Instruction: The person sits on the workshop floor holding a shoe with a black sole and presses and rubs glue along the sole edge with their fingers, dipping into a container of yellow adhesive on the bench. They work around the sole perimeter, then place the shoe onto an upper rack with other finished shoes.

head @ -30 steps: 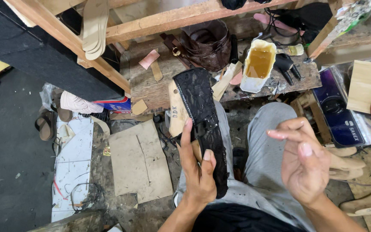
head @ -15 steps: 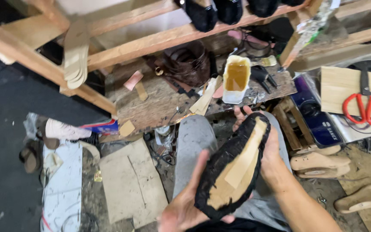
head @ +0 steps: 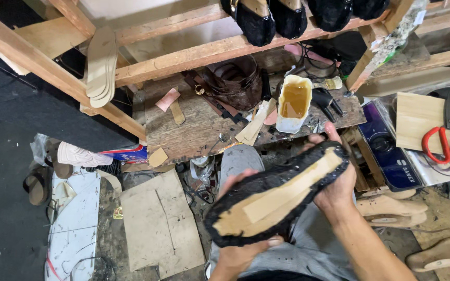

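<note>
The black shoe upper (head: pixel 279 195) was flipped over, tan insole up, and tilted flatter; the right hand (head: pixel 339 182) gripped its far end.

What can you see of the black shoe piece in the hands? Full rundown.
The black shoe piece is long and sole-shaped, with a rough, glittery black edge folded around a tan insole board. It is held bottom-up, slanting from lower left to upper right above the lap. The left hand grips its lower end, the right hand its upper end.

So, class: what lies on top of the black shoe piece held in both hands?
A pale tan insole board lies along the middle of the black shoe piece, its dark edges folded up around it. The left hand and right hand cover each end; the underside is hidden.
</note>
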`<state>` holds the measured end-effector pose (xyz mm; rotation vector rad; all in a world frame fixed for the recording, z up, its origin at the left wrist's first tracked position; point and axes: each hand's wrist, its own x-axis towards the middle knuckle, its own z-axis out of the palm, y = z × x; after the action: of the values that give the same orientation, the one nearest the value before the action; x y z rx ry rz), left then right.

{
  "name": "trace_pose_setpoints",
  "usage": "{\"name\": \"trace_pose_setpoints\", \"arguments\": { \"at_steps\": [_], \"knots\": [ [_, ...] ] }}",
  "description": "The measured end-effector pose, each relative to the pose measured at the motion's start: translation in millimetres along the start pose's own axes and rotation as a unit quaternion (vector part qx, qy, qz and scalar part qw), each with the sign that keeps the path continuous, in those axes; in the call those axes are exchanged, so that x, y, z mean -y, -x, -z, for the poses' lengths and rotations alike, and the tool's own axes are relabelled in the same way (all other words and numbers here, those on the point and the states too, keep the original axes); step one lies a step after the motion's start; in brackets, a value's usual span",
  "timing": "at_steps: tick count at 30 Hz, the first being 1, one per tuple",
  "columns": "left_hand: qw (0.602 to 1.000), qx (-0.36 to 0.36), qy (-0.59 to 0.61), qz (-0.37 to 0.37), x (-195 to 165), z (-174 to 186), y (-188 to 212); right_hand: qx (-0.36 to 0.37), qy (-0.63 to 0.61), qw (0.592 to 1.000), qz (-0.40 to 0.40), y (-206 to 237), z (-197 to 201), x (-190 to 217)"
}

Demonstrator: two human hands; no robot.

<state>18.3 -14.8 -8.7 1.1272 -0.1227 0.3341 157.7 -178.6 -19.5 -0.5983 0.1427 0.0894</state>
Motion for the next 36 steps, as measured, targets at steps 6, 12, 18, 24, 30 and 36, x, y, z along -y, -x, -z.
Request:
{"name": "trace_pose_setpoints", "arguments": {
  "at_steps": [6,12,18,24,30,36],
  "knots": [
    [0.984,-0.076,-0.109,-0.115,-6.4,15.5,-2.5,0.176,0.640,0.705,0.250,-59.3,-25.7,28.5],
    [0.892,-0.072,-0.396,-0.208,2.8,22.1,-5.4,0.226,0.819,0.409,0.333,-95.0,-43.9,24.5],
    [0.905,-0.066,-0.337,-0.252,24.3,18.4,-8.7,0.218,0.865,0.350,0.288,-103.2,-47.2,24.3],
    [0.882,-0.047,-0.369,-0.291,28.6,18.5,-11.1,0.247,0.764,0.533,0.266,-41.4,-34.0,40.1],
    [0.878,0.007,-0.365,-0.310,24.5,13.4,-11.5,0.324,0.569,0.704,0.275,70.1,-28.9,26.2],
    [0.866,0.017,-0.378,-0.326,23.0,9.5,-8.5,0.338,0.532,0.751,0.195,105.2,-33.5,22.0]
  ]
}}
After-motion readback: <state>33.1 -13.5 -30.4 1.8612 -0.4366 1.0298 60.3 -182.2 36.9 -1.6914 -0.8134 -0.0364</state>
